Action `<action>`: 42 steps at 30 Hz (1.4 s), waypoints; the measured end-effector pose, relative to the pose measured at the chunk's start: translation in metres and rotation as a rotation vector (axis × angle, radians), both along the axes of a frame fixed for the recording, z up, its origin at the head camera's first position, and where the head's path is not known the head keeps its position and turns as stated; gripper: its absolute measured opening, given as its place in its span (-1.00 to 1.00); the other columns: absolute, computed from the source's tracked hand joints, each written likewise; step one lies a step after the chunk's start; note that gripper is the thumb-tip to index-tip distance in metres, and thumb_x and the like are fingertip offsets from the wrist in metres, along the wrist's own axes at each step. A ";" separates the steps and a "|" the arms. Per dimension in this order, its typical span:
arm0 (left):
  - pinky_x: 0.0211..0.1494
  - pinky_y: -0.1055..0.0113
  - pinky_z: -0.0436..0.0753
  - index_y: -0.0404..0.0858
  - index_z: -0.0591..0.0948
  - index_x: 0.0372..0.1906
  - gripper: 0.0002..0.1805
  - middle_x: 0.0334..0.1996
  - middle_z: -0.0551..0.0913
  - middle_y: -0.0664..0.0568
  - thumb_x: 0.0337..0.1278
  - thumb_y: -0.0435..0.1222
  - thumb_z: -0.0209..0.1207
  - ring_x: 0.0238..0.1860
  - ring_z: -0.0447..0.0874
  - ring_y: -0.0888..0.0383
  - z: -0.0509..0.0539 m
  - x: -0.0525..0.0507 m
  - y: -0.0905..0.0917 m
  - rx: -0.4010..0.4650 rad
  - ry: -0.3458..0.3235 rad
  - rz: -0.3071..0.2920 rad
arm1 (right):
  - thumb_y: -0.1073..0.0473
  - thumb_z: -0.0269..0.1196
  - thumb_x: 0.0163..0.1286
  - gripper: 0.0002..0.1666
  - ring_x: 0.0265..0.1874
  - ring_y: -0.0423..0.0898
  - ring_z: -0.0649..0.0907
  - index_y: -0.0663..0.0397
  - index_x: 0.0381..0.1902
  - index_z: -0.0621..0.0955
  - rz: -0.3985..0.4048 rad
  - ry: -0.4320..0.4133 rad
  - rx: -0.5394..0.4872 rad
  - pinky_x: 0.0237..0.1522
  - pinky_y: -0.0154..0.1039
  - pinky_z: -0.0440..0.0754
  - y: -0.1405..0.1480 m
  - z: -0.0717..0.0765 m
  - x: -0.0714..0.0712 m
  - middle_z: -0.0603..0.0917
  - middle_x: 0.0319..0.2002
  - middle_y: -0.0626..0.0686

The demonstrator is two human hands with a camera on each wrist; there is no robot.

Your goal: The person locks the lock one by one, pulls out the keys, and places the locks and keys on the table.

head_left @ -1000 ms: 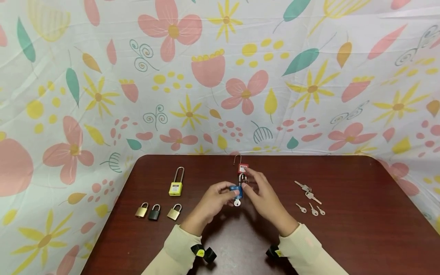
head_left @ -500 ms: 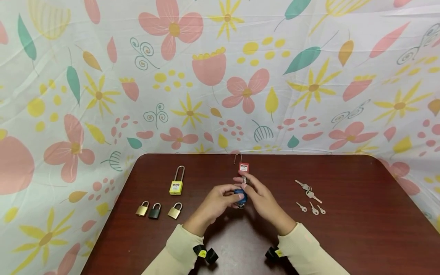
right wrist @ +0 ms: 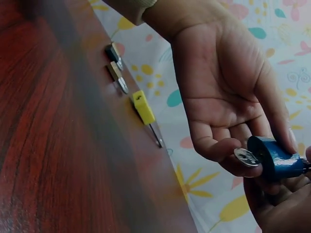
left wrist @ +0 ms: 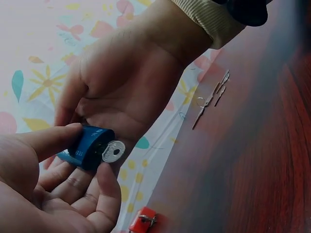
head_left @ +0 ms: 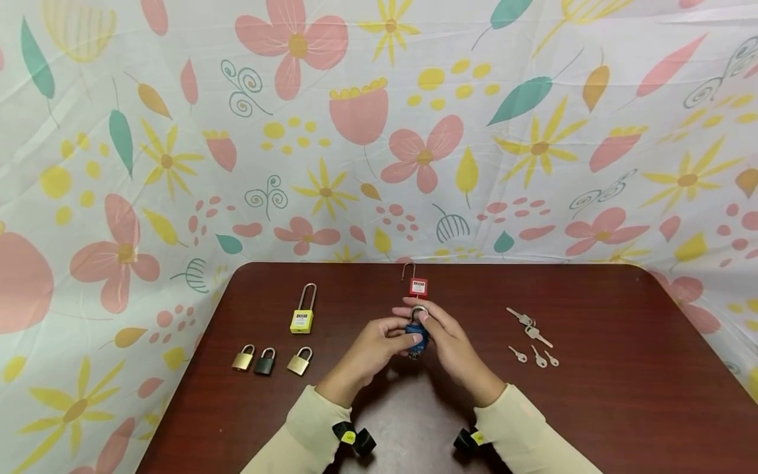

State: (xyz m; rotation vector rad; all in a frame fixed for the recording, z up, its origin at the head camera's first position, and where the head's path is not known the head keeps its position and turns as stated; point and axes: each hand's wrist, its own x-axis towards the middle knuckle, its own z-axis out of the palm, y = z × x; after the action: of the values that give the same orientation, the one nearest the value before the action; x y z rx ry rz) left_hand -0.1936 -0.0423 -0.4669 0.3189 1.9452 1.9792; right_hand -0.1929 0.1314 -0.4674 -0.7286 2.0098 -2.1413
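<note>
In the head view my left hand [head_left: 376,349] grips the body of a blue padlock [head_left: 415,334] between thumb and fingers. A round-headed silver key [left wrist: 113,152] sits in the padlock's underside, clear in the left wrist view. My right hand [head_left: 458,349] holds the padlock's upper part, thumb against the shackle and fingers behind it. Whether the shackle is fully seated is hidden by the fingers. Just beyond the hands lies a red padlock [head_left: 418,287] with a long shackle, which looks swung out of its body.
To the left lie a yellow long-shackle padlock [head_left: 301,321], two brass padlocks [head_left: 243,360] and a black padlock [head_left: 264,364]. Several loose keys [head_left: 539,338] lie on the right of the dark wooden table [head_left: 622,395]. A flower-print cloth [head_left: 367,131] hangs behind.
The blue padlock has turned and shifted slightly right in the hands, and its key shows less in the head view. My right fingers have moved behind the shackle, away from the red padlock.
</note>
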 end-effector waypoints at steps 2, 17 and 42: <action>-0.16 0.39 0.69 -0.44 0.68 0.03 -0.69 -0.15 0.78 -0.14 0.30 -0.32 0.27 -0.31 0.69 0.32 0.001 0.001 0.000 0.002 0.008 0.000 | 0.11 -0.17 0.70 -0.54 0.12 -0.17 0.69 0.21 0.37 0.39 -0.017 0.012 -0.003 0.03 -0.30 0.69 0.000 -0.001 0.000 0.56 0.23 0.45; -0.13 0.23 0.76 -0.53 0.65 -0.04 -0.74 -0.25 0.76 -0.10 0.31 -0.39 0.24 -0.33 0.70 0.30 0.004 0.005 0.008 0.065 0.022 0.051 | 0.09 -0.08 0.68 -0.60 0.03 -0.20 0.73 0.17 0.21 0.55 -0.167 0.040 0.048 -0.04 -0.33 0.71 0.000 -0.001 0.002 0.71 0.09 0.31; -0.14 0.29 0.75 -0.55 0.63 0.00 -0.69 -0.19 0.75 -0.08 0.28 -0.38 0.26 -0.30 0.70 0.32 0.010 0.004 0.003 0.088 0.000 0.071 | 0.06 0.01 0.64 -0.60 -0.06 -0.26 0.66 -0.44 0.31 0.54 -0.371 0.233 0.358 0.04 -0.38 0.60 -0.005 -0.003 0.007 0.73 0.06 -0.14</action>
State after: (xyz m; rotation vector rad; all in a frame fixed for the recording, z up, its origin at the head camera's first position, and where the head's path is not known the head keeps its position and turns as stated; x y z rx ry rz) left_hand -0.1897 -0.0392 -0.4574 0.2762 1.8977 2.1141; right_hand -0.1855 0.1264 -0.4700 -0.6097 2.7426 -1.8375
